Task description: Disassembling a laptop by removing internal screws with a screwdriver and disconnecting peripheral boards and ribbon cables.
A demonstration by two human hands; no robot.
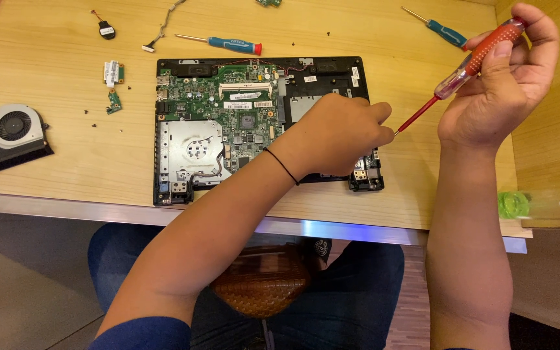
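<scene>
An opened laptop base [183, 188] with its green circuit board [228, 107] exposed lies on the wooden table [66, 175]. My right hand [507, 84] grips a red-handled screwdriver [468, 65] held above the table's right side, its red shaft slanting down to the left. My left hand [338, 136] hovers over the laptop's right part with its fingers pinched at the screwdriver's tip; whether they hold a screw cannot be told. A thin black band circles the left wrist.
A cooling fan with a copper pipe [11, 133] lies at the left. A blue-handled screwdriver [228, 44] and another [445, 31] rest at the back. Small boards [113, 72], a coin cell [105, 29], a ribbon cable and loose screws are scattered about. A green object [513, 204] sits at the right edge.
</scene>
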